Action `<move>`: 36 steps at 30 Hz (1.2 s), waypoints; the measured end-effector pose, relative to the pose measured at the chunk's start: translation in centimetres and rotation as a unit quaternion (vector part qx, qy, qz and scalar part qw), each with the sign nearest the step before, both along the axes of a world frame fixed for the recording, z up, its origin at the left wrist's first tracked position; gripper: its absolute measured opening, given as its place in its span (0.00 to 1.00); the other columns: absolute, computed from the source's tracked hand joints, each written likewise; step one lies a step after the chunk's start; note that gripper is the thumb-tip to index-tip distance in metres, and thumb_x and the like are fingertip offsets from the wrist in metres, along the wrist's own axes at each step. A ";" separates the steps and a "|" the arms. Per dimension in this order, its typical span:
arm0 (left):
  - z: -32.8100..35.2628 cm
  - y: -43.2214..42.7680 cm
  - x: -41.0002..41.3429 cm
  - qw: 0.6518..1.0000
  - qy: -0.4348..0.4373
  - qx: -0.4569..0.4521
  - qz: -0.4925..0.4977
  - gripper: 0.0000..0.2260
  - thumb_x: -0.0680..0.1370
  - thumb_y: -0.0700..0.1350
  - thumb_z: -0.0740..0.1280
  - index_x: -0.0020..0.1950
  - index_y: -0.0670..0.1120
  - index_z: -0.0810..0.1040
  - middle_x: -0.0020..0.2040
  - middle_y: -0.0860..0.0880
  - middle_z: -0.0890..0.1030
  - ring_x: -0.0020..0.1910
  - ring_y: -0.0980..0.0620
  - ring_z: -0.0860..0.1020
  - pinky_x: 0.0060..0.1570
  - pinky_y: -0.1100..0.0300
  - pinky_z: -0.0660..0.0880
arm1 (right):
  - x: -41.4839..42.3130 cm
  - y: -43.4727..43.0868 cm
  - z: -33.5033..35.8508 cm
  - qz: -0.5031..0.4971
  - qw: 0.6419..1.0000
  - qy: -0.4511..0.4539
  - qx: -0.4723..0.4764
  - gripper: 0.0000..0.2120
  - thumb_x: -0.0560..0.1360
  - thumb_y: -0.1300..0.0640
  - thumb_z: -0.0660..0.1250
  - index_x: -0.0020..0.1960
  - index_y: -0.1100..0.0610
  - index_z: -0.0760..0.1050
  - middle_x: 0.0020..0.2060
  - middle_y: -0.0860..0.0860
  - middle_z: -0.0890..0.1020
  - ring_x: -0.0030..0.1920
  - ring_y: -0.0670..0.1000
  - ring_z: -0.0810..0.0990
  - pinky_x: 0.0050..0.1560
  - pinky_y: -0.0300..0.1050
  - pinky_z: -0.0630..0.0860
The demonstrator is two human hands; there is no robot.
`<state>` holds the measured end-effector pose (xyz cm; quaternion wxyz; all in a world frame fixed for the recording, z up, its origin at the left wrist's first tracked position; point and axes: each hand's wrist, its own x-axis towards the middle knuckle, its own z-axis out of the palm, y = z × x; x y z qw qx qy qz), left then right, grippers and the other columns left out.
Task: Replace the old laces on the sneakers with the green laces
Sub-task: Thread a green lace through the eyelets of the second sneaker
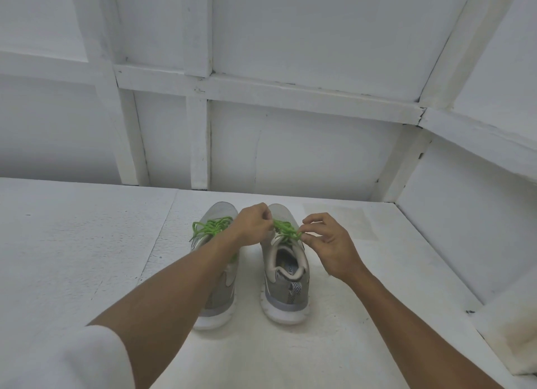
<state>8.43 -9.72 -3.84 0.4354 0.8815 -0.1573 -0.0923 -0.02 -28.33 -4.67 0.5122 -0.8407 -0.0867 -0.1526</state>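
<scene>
Landmark: the sneaker under the hands (286, 295) stood on the white board (87, 243), heel toward the person.
Green lace: the green lace (286, 229) lay crisscrossed over the front of that sneaker, above its open mouth.
Left hand: the left hand (255, 226) was at the far left of that sneaker's lacing, fingers curled and pinching the lace.
Right hand: the right hand (328, 243) was just right of that sneaker's mouth. Its thumb and first finger pinched a bit of the lace, and the other fingers hung loose.
Other sneaker: the other sneaker (220, 301) stood just left of that sneaker, close but not touching. The second green lace (209, 227) was on it, with loops sticking out. The left arm hid its middle.
How the lace would handle: it looked thin, soft and floppy, and very light. It would bend, twist and slip if held loosely. A pinch near its end looked best.
How the sneaker would handle: it looked light, with a soft top and a firm sole. A hard tug on the lace could slide or tip it.
How far along: no old lace showed, so the job looked nearly done. Only pulling snug and tying seemed left.
</scene>
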 end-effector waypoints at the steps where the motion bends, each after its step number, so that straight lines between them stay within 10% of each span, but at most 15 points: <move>1: 0.0 0.2 0.1 1.000 0.005 0.011 0.006 0.05 0.77 0.37 0.60 0.46 0.44 0.74 0.49 0.45 0.81 0.47 0.47 0.77 0.47 0.53 0.75 | -0.2 -0.2 -0.1 0.003 1.000 0.003 -0.012 0.09 0.74 0.65 0.70 0.46 0.51 0.82 0.52 0.50 0.76 0.51 0.40 0.77 0.46 0.31 0.75; 19: 1.1 -0.1 1.5 0.992 -0.005 0.125 0.008 0.11 0.77 0.39 0.62 0.58 0.44 0.75 0.48 0.47 0.79 0.51 0.48 0.76 0.45 0.59 0.72 | -0.8 -0.6 -0.8 -0.011 0.987 0.066 -0.146 0.07 0.75 0.49 0.70 0.41 0.51 0.76 0.53 0.41 0.72 0.55 0.38 0.73 0.50 0.38 0.74; 36: 1.3 0.0 2.2 0.985 -0.048 0.162 -0.024 0.07 0.73 0.48 0.72 0.45 0.46 0.85 0.40 0.48 0.83 0.38 0.50 0.78 0.36 0.63 0.72 | -0.7 -1.6 -0.7 0.033 0.979 0.109 -0.169 0.08 0.76 0.52 0.69 0.41 0.54 0.77 0.50 0.43 0.77 0.50 0.41 0.76 0.48 0.38 0.70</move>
